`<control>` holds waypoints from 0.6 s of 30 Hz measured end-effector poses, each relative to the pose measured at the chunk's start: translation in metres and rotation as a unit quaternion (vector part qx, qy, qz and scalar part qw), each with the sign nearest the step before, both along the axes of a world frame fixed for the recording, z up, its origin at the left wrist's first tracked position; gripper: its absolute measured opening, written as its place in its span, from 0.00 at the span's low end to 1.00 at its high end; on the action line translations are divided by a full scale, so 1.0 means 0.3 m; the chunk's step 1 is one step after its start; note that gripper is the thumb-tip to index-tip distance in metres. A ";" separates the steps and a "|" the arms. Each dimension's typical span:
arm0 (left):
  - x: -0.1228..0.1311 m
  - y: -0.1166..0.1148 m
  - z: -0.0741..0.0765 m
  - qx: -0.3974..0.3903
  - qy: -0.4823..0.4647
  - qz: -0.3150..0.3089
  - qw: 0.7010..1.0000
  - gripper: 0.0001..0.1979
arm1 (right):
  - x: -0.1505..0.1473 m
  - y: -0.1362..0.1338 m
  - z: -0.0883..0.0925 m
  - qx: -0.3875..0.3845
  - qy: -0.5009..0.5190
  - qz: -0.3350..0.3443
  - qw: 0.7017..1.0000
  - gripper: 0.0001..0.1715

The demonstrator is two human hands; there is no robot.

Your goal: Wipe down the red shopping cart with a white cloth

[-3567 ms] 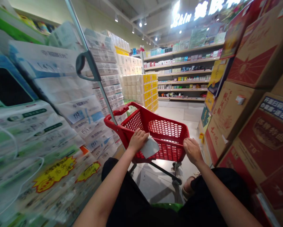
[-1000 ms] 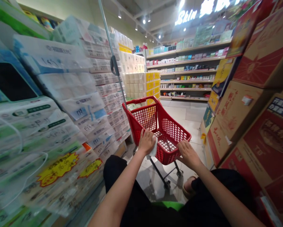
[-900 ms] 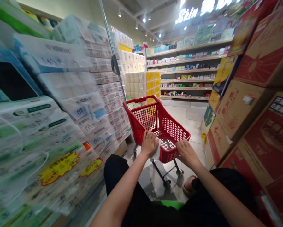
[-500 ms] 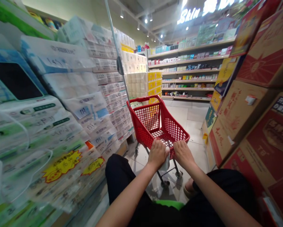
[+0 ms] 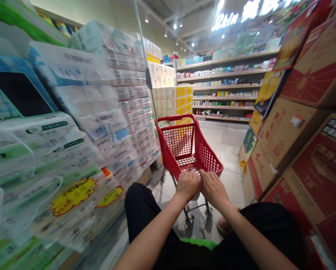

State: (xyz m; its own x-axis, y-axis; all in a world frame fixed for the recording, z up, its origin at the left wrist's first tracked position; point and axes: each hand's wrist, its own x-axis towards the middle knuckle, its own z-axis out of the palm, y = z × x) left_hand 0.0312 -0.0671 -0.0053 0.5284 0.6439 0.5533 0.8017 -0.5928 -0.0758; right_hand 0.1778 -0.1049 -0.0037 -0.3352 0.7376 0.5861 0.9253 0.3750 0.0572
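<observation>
Red plastic mesh shopping cart [image 5: 205, 155]: stands on tiled aisle floor [image 5: 229, 150], angled, just ahead of you. Your left hand [image 5: 187, 184] and right hand [image 5: 212, 188] touch side by side on near rim, fingers curled shut over it. Spread grip wider for better steering. Mind stacked white tissue packs [image 5: 108, 120] close on left, brown cardboard boxes [image 5: 277, 138] on right.

A small red mesh-sided shopping cart [image 5: 188, 150] stands upright on its wheels on the aisle floor [image 5: 226, 153], angled leftward.

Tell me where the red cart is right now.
Centre of the head view: the cart stands in the aisle, left hand and right hand on its near rim, tissue packs left, boxes right.
</observation>
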 end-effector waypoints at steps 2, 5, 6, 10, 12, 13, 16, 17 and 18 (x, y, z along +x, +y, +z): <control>-0.031 -0.005 0.014 -0.001 0.006 -0.016 1.000 0.12 | 0.025 -0.004 0.014 -0.025 0.017 0.036 0.999 0.31; -0.085 -0.010 0.032 0.000 0.013 -0.034 0.999 0.15 | 0.102 0.013 0.031 -0.042 0.005 0.074 0.996 0.30; -0.103 -0.010 0.036 -0.001 0.014 -0.035 0.999 0.15 | 0.132 0.023 0.036 -0.037 -0.007 0.074 0.997 0.28; -0.154 0.000 0.041 -0.007 0.016 -0.014 1.000 0.15 | 0.210 0.057 0.034 -0.016 -0.046 0.054 0.997 0.16; -0.161 0.008 0.038 -0.007 0.012 0.006 1.000 0.15 | 0.203 0.069 0.012 -0.007 -0.046 0.044 0.998 0.14; -0.157 0.011 0.035 -0.006 0.008 0.017 1.000 0.15 | 0.190 0.074 -0.003 0.002 -0.043 0.037 0.998 0.14; -0.112 0.020 0.024 -0.007 -0.009 0.041 0.999 0.14 | 0.144 0.087 -0.044 0.038 -0.036 0.030 0.998 0.18; -0.086 0.023 0.019 -0.009 -0.014 0.044 0.999 0.14 | 0.130 0.090 -0.053 0.047 -0.040 0.033 0.998 0.19; -0.055 0.025 0.013 -0.012 -0.018 0.044 0.999 0.14 | 0.118 0.091 -0.059 0.054 -0.044 0.034 0.997 0.19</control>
